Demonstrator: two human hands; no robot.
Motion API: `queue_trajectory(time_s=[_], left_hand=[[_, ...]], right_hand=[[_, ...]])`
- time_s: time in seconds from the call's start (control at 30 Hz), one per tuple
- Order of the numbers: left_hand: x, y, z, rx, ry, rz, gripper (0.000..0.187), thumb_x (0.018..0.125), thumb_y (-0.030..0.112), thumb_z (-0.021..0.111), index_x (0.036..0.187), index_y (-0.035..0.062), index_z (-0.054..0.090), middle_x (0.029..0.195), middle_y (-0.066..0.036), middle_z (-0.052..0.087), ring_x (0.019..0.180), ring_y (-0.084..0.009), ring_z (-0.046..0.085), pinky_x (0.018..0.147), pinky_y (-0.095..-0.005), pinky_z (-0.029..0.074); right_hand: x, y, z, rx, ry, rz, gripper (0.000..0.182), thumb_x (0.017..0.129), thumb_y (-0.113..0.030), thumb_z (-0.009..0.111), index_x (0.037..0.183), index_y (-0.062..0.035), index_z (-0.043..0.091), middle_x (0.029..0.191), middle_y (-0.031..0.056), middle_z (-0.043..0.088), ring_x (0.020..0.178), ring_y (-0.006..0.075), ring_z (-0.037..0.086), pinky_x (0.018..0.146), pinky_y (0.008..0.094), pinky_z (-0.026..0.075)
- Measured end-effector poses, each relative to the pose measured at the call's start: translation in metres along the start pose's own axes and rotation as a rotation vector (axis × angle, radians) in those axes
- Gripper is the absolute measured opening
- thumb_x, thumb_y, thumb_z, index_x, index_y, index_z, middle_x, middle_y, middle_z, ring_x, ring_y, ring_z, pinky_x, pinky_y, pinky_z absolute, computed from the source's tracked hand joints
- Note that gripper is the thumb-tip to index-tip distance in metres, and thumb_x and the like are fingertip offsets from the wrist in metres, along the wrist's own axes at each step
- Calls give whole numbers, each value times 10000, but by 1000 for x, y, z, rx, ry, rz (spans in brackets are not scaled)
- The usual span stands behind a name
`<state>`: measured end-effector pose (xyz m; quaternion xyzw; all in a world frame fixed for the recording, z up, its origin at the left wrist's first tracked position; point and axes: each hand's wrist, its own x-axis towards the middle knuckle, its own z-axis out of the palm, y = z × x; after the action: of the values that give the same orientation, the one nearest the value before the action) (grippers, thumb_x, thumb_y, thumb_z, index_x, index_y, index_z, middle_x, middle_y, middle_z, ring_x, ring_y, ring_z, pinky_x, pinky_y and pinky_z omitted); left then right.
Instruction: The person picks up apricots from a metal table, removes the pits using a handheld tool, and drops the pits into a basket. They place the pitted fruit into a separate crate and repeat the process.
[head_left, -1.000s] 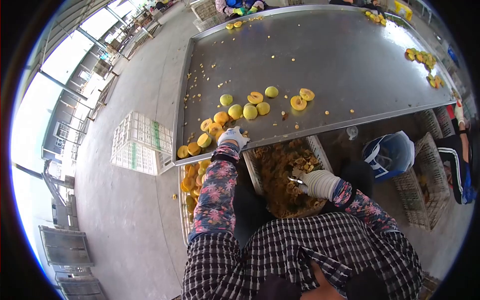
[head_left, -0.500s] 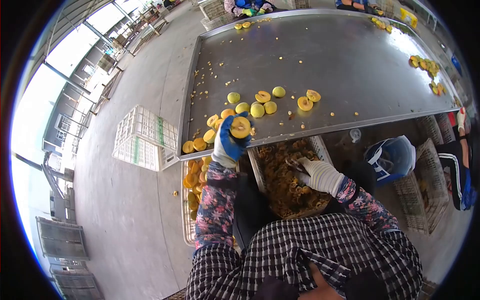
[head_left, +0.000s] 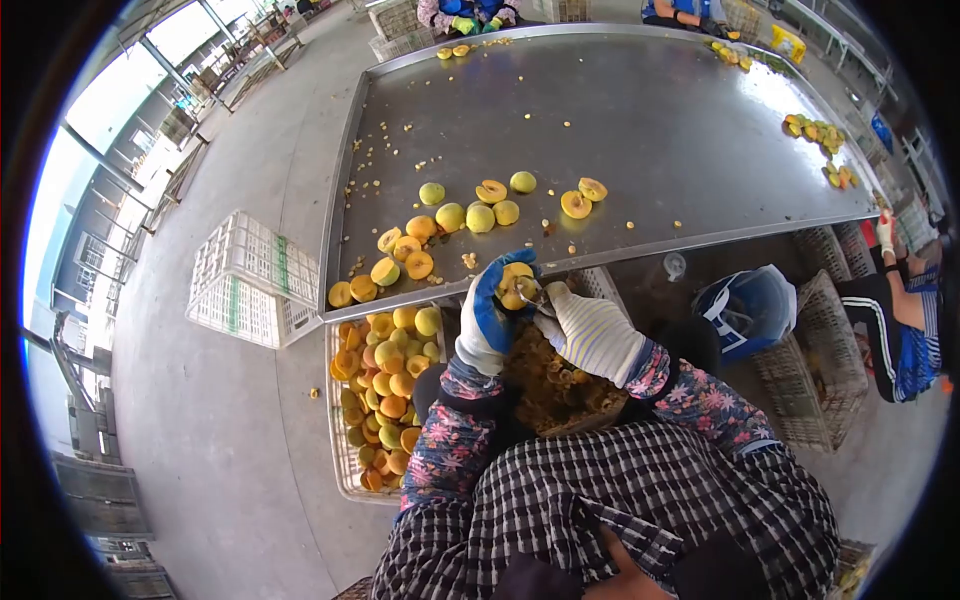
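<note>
My left hand (head_left: 482, 325), in a blue-and-white glove, grips a yellow peach half (head_left: 516, 284), cut face toward me. Against that face is the tip of a small metal pitting tool (head_left: 542, 302), held in my right hand (head_left: 602, 335), which wears a striped white glove. The tool's full shape is hidden by the fingers. Both hands are just off the table's near edge, above a crate of brown peach scraps (head_left: 560, 388). On the metal table (head_left: 640, 130), whole-looking peaches (head_left: 481, 218) and cut halves (head_left: 576, 204) lie beyond my hands.
Left of my knees, a white crate (head_left: 337, 440) is heaped with peach halves (head_left: 395, 365). An empty-looking white crate (head_left: 240, 275) stands on the floor farther left. A blue bucket (head_left: 745, 310) and crates (head_left: 815, 365) are at right. Other people work around the table.
My left hand has come down and right, bringing the peach half over the scrap crate. My right hand has risen from the scraps to meet it with the tool. The view has shifted.
</note>
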<state>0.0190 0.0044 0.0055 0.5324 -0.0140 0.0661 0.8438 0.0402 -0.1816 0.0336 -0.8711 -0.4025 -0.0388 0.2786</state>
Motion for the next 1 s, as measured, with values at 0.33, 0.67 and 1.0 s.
queue_trajectory(time_s=[0.33,0.67,1.0], left_hand=[[-9,-39,-5,189,48,235,492,1001,67,541,1434,8,314,1254,-141,600,1125,-239,615,997,-360,509],[-30,-2,47,71,291,214,375,1080,280,405,1301,-10,492,1194,-124,614,1068,-224,619,974,-358,499],[-7,-34,20,-475,198,34,385,1068,350,437,1179,-1,550,1057,-128,647,993,-246,631,943,-388,521]], right_hand=[[2,6,8,-114,17,-101,258,906,-189,586,1083,-20,506,851,203,660,669,391,653,577,501,511],[-8,4,24,188,11,-94,422,916,-216,606,1202,64,474,834,246,667,716,422,659,621,509,520],[0,13,7,29,-188,-61,405,911,-236,636,1165,46,493,795,224,665,715,427,652,631,496,517]])
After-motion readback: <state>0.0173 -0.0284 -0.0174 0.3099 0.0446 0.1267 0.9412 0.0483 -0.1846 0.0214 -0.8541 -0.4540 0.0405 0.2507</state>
